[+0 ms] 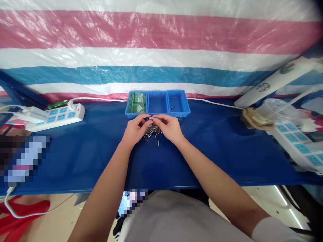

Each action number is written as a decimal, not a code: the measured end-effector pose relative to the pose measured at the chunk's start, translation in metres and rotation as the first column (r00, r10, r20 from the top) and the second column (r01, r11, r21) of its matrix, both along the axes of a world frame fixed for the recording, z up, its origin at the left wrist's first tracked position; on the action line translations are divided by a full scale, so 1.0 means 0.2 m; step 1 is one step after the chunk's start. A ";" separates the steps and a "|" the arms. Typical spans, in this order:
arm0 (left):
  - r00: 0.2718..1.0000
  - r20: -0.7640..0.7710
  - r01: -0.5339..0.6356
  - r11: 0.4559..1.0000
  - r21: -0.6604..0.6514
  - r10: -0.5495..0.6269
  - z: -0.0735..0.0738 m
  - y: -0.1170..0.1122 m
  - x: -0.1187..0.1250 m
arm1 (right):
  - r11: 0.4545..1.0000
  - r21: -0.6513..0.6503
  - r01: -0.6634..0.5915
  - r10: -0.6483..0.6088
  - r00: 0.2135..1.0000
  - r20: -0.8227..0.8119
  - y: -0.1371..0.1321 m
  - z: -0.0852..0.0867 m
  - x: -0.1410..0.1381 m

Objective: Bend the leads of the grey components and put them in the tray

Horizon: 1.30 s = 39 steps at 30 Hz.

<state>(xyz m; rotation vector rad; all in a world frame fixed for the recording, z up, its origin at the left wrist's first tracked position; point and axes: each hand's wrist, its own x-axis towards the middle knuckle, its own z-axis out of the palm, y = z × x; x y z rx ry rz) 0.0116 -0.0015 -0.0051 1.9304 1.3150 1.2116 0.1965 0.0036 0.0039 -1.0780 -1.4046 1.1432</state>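
My left hand (135,128) and my right hand (169,127) meet over the blue table (88,151), fingertips pinched together on a small grey metal part (151,118) between them. Under and between the hands lies a loose pile of small dark metal pins (152,131). Just behind the hands stand three joined blue bins (157,103). The left bin holds small green pieces (138,102), while the other two look nearly bare.
A white power strip (57,116) with a plug and cable lies at the back left. Another power strip (299,144), a plastic cup (276,109) and a white lamp arm (275,80) crowd the right. A striped tarp (161,43) hangs behind.
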 end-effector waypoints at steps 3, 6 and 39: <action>1.000 0.013 0.004 0.999 0.034 -0.004 -0.01 0.00 0.01 | 1.000 -0.002 -0.002 0.002 1.000 0.009 0.00 0.00 0.00; 1.000 0.005 0.003 0.999 0.046 -0.003 0.00 0.01 0.00 | 1.000 0.016 -0.001 0.000 0.999 0.051 0.00 0.00 0.00; 0.999 -0.040 0.011 1.000 0.000 -0.011 0.01 0.00 -0.01 | 0.996 0.088 0.003 -0.011 0.996 0.089 -0.01 -0.02 -0.01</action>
